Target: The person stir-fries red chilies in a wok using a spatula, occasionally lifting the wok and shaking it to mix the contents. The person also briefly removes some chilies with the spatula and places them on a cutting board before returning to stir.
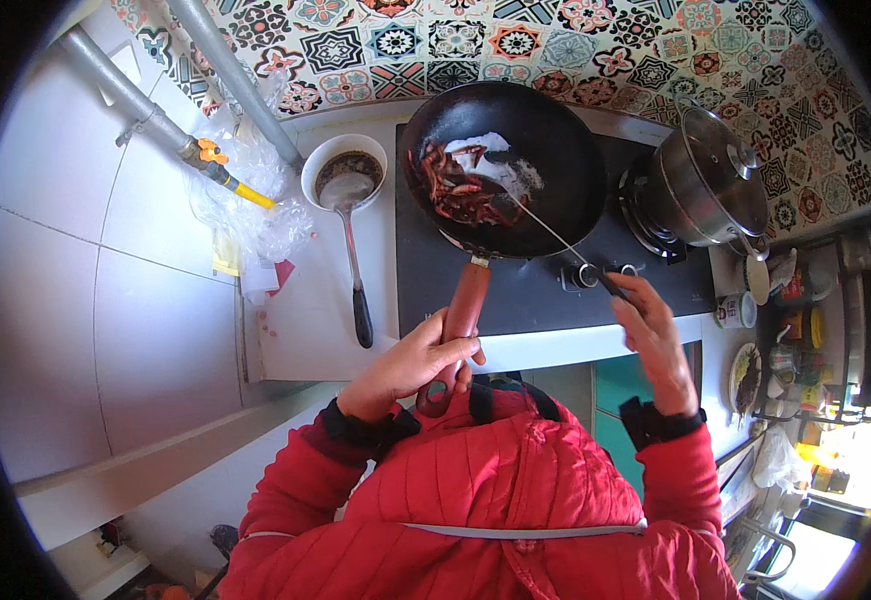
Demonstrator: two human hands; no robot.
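Note:
My left hand point(424, 356) is wrapped around the reddish-brown handle point(468, 296) of a black wok point(563, 142) on the stove. In my right hand point(653, 330) is the black handle of a long-handled cooking utensil point(552, 231). Its thin metal shaft slants into the wok, and its head is hard to make out among the food. Dark red strips of food point(454, 191) lie in the wok's left half. A whitish patch, perhaps glare or steam, covers part of them.
Left of the stove, a white bowl point(308, 176) of dark liquid holds a ladle point(355, 277). A lidded steel pot point(694, 187) stands on the right burner point(642, 217). Crumpled clear plastic point(240, 169) surrounds a yellow gas hose point(252, 195). A plate of food point(745, 375) sits at right.

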